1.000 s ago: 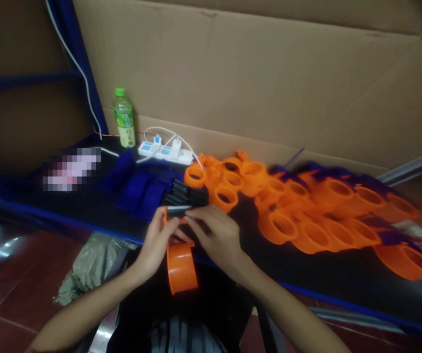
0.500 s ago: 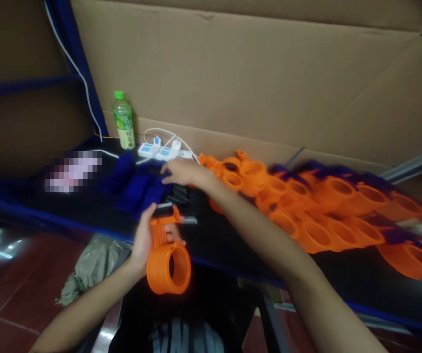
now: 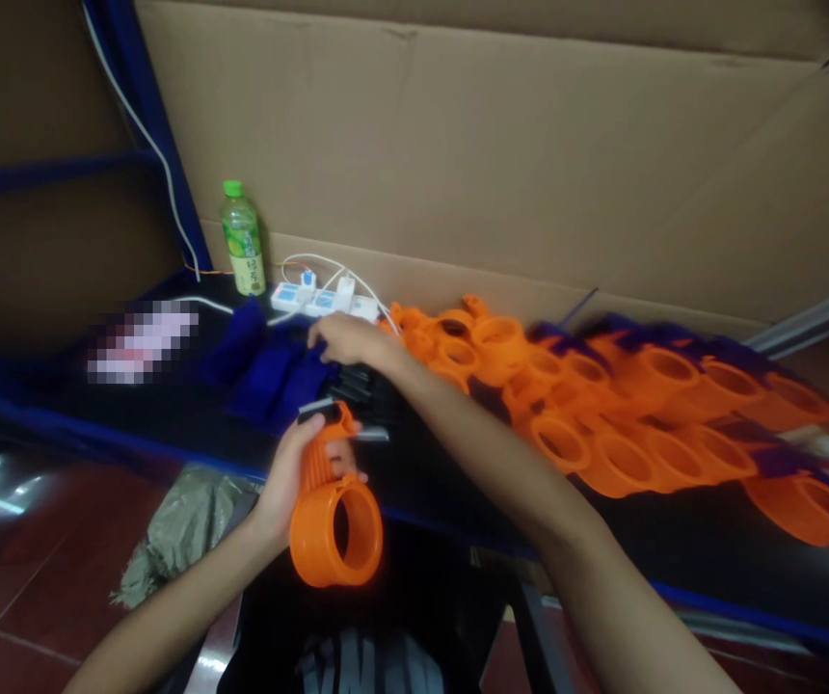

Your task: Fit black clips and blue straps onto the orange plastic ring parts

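Note:
My left hand is closed around the ribbed neck of an orange plastic part with a wide ring. Its ring hangs lowest, toward my lap, and a dark piece with a light edge sits at its upper end. My right hand reaches over the table, with bent fingers apart above dark blue pieces. Whether its fingertips touch one is unclear. Below that hand lie several small black parts, partly hidden and blurred.
Many orange ring parts cover the right side of the black table. At the back stand a green-capped bottle and a white power strip with cables. A cardboard wall rises behind. A sack is on the floor.
My right hand has shifted slightly left over the blue pieces. In my left hand, the orange part has turned and shifted a little to the right.

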The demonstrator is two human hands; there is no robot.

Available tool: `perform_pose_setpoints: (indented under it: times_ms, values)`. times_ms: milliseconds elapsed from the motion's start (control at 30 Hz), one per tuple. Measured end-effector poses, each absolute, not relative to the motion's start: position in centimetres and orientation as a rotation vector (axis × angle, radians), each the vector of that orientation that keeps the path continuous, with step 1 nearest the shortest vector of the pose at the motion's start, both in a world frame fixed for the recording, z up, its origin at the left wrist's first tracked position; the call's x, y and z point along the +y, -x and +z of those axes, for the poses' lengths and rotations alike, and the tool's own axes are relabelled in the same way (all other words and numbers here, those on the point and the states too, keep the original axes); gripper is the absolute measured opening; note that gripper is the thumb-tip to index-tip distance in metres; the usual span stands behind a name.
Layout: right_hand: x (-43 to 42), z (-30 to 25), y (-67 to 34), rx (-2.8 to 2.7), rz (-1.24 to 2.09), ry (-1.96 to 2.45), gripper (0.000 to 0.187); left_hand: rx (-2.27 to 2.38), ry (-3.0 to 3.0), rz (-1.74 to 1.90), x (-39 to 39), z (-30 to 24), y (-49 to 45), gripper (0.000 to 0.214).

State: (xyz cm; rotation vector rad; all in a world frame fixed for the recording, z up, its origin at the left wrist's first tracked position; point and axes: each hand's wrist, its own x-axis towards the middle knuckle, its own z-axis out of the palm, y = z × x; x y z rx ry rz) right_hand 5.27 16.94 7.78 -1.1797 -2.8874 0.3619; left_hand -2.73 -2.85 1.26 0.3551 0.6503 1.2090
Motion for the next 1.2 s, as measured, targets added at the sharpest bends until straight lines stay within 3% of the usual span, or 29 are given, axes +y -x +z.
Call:
perform_pose_setpoints:
  times_ms: [133, 333, 467, 700, 1200]
  values:
    - [16.0, 8.5, -5.8, -2.778, 0.458, 1.049, 0.034, 0.657, -0.345, 1.207, -2.7, 1.1, 2.7, 0.039]
    - [11.3, 10.0, -10.0, -2.259, 1.311, 0.617, 0.033, 0.643, -0.287, 1.217, -2.7, 1.1, 2.8, 0.041]
    - [7.6, 9.5, -13.4, -2.075, 1.536, 0.692, 0.034, 0.637, -0.242, 1.242, -2.6, 1.4, 2.6, 0.041]
    - [4.1, 7.8, -15.6, -1.978, 1.387, 0.823, 0.030, 0.708, -0.416, 1.280, -2.8, 1.3, 2.1, 0.036]
    - [1.2, 7.0, -16.1, -2.233, 0.708, 0.710, 0.027, 0.764, -0.523, 1.213, -3.9, 1.9, 2.1, 0.036]
